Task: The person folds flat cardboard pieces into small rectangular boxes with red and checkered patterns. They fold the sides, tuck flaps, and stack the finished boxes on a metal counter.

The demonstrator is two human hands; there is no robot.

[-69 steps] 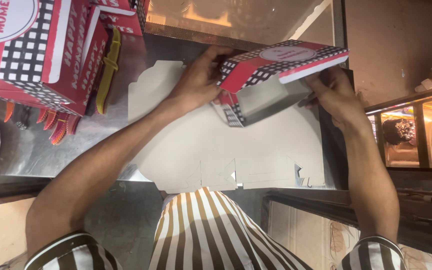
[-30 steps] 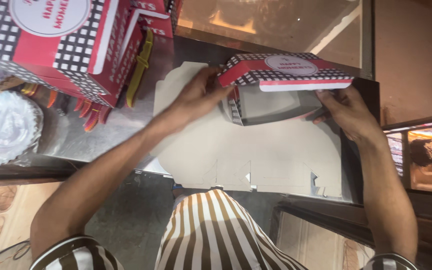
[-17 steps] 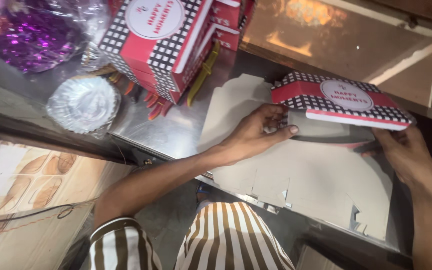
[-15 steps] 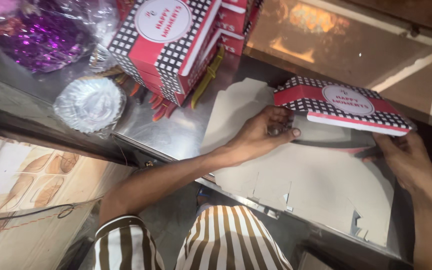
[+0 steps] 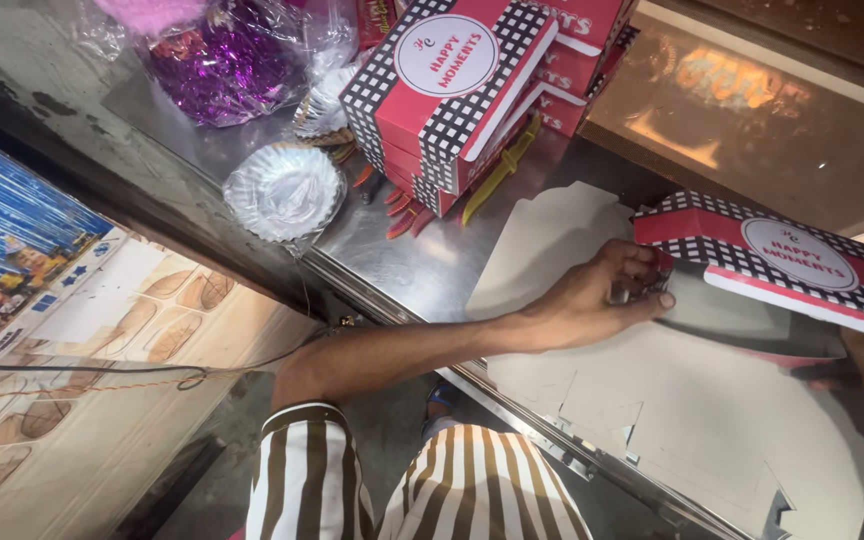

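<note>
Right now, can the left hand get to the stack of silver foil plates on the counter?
Probably yes. The left hand is pressed on the corner of the red checkered box, and the silver foil plates lie on the steel counter to its left. Only bare counter lies between them, but the hand must first let go.

Bare steel counter [image 5: 422, 265] lies open left of the flat cardboard blanks [image 5: 712, 420] — stacked boxes [image 5: 472, 80] crowd behind.

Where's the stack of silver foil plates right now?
The silver foil plates sit left on the steel counter, between the purple tinsel bag and stacked red checkered boxes.
</note>
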